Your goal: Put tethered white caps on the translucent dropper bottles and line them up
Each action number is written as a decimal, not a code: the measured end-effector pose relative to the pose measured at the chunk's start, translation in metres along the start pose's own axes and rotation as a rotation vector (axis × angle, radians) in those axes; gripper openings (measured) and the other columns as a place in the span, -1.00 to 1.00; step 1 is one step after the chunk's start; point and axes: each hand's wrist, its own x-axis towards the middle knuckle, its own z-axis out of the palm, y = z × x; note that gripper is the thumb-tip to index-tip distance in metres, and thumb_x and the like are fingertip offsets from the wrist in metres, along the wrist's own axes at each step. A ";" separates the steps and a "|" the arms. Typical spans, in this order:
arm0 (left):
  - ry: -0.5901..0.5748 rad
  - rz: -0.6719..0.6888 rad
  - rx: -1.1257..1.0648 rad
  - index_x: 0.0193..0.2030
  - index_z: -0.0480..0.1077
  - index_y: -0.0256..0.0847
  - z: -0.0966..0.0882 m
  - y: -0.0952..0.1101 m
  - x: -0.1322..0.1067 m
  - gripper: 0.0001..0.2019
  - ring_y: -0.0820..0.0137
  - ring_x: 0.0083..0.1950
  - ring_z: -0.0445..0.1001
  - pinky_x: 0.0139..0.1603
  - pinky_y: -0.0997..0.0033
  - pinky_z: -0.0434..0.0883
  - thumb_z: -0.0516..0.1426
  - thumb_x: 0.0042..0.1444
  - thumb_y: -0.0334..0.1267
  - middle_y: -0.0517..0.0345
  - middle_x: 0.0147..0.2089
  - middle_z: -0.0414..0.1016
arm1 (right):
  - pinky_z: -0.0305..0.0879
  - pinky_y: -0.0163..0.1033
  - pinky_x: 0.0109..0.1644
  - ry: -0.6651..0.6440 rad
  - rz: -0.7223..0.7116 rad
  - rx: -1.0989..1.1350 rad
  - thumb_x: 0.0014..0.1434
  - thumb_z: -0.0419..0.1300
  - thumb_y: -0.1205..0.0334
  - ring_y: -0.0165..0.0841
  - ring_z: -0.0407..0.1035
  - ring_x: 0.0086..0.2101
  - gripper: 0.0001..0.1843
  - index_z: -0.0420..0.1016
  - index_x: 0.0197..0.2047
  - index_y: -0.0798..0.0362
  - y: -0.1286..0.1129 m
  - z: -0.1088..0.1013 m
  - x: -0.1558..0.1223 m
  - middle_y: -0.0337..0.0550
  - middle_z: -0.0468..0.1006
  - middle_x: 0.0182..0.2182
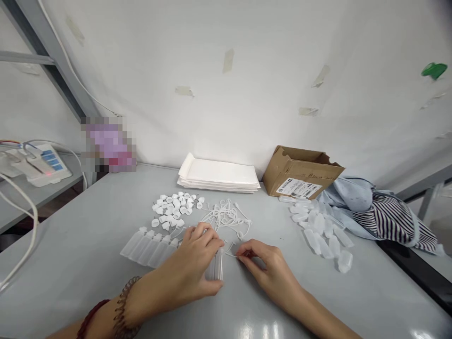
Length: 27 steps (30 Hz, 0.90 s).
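Small translucent plastic bottles (152,249) lie side by side in a row on the grey table. My left hand (192,263) arches over the right end of that row, fingers at the neck end and thumb at the base, gripping the last bottles (219,264). It hides part of the row. Just to the right, my right hand (268,268) pinches thumb and forefinger on a thin white cord (231,255). Behind the hands spreads a tangle of white cords with loops (226,214). Left of the tangle is a pile of white caps (173,207).
Loose translucent bottles (319,228) are heaped at the right. A cardboard box (300,172) and a stack of white padded envelopes (219,174) stand against the wall. Striped cloth (391,216) lies at the right edge. A white cable (33,226) hangs at the left.
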 end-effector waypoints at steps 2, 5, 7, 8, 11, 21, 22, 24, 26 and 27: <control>-0.020 -0.023 -0.005 -0.04 0.38 -0.22 0.000 0.001 0.000 -0.60 0.06 0.10 0.18 0.12 0.01 0.18 0.25 -0.08 -0.31 0.01 -0.05 0.35 | 0.37 -0.25 -0.25 0.011 -0.042 -0.048 0.23 0.05 0.37 -0.36 0.44 -0.37 -0.84 0.46 -0.28 0.04 0.001 0.000 -0.001 -0.19 0.56 -0.38; -0.033 -0.035 -0.008 -0.02 0.37 -0.23 -0.001 0.002 0.000 -0.59 0.06 0.09 0.18 0.11 -0.01 0.18 0.23 -0.06 -0.31 0.01 -0.06 0.35 | 0.37 -0.26 -0.26 0.039 -0.121 -0.109 0.23 0.05 0.41 -0.36 0.44 -0.36 -0.83 0.45 -0.27 0.04 0.004 0.000 -0.001 -0.17 0.55 -0.37; -0.031 -0.030 -0.007 -0.01 0.36 -0.22 -0.001 0.003 0.000 -0.60 0.06 0.08 0.19 0.10 -0.01 0.19 0.21 -0.05 -0.34 0.02 -0.07 0.35 | 0.37 -0.25 -0.24 0.060 -0.166 -0.134 0.22 0.05 0.43 -0.34 0.43 -0.32 -0.83 0.44 -0.27 0.04 0.005 0.000 -0.001 -0.17 0.55 -0.36; -0.030 -0.028 -0.006 -0.01 0.36 -0.22 -0.001 0.003 0.000 -0.61 0.07 0.08 0.19 0.09 -0.01 0.19 0.19 -0.05 -0.35 0.03 -0.08 0.35 | 0.37 -0.25 -0.24 0.069 -0.181 -0.142 0.22 0.05 0.44 -0.33 0.43 -0.31 -0.82 0.44 -0.28 0.04 0.005 0.000 0.000 -0.17 0.54 -0.36; -0.039 -0.034 -0.002 -0.04 0.36 -0.23 -0.002 0.004 0.000 -0.63 0.07 0.08 0.18 0.10 -0.01 0.18 0.19 -0.06 -0.36 0.02 -0.09 0.35 | 0.38 -0.23 -0.21 0.078 -0.206 -0.147 0.22 0.07 0.47 -0.31 0.41 -0.28 -0.82 0.43 -0.31 0.03 0.007 -0.001 0.001 -0.18 0.54 -0.37; -0.044 -0.027 0.005 0.03 0.32 -0.22 0.000 0.002 0.000 -0.58 0.07 0.09 0.17 0.10 -0.01 0.18 0.23 0.00 -0.31 0.02 -0.04 0.35 | 0.39 -0.22 -0.25 0.100 -0.303 -0.183 0.22 0.04 0.53 -0.30 0.36 -0.29 -0.78 0.39 -0.28 0.02 0.012 0.009 0.001 -0.17 0.50 -0.38; -0.043 -0.028 0.004 0.03 0.32 -0.23 0.000 0.002 0.000 -0.58 0.07 0.10 0.17 0.10 -0.01 0.18 0.24 0.00 -0.31 0.02 -0.04 0.35 | 0.39 -0.21 -0.26 0.104 -0.316 -0.189 0.22 0.04 0.53 -0.30 0.36 -0.29 -0.78 0.38 -0.27 0.02 0.012 0.010 0.001 -0.17 0.50 -0.38; -0.036 -0.026 0.002 0.00 0.33 -0.23 0.000 0.001 0.000 -0.60 0.07 0.09 0.17 0.10 0.00 0.19 0.24 0.00 -0.30 0.03 -0.06 0.35 | 0.40 -0.19 -0.25 0.114 -0.347 -0.204 0.22 0.03 0.53 -0.29 0.35 -0.29 -0.78 0.37 -0.25 0.02 0.013 0.012 0.001 -0.16 0.50 -0.38; -0.031 -0.014 -0.005 -0.05 0.34 -0.22 0.000 0.001 0.000 -0.64 0.09 0.06 0.18 0.10 0.01 0.19 0.26 -0.01 -0.29 0.04 -0.08 0.35 | 0.41 -0.18 -0.24 0.117 -0.390 -0.217 0.24 0.01 0.54 -0.28 0.36 -0.28 -0.76 0.36 -0.18 0.02 0.013 0.014 0.002 -0.13 0.50 -0.34; -0.029 -0.008 -0.009 -0.08 0.34 -0.21 0.000 0.001 0.000 -0.66 0.10 0.05 0.18 0.09 0.02 0.20 0.26 -0.01 -0.29 0.06 -0.10 0.35 | 0.42 -0.17 -0.22 0.111 -0.417 -0.219 0.24 0.00 0.55 -0.28 0.36 -0.26 -0.74 0.36 -0.14 0.02 0.013 0.015 0.002 -0.12 0.51 -0.31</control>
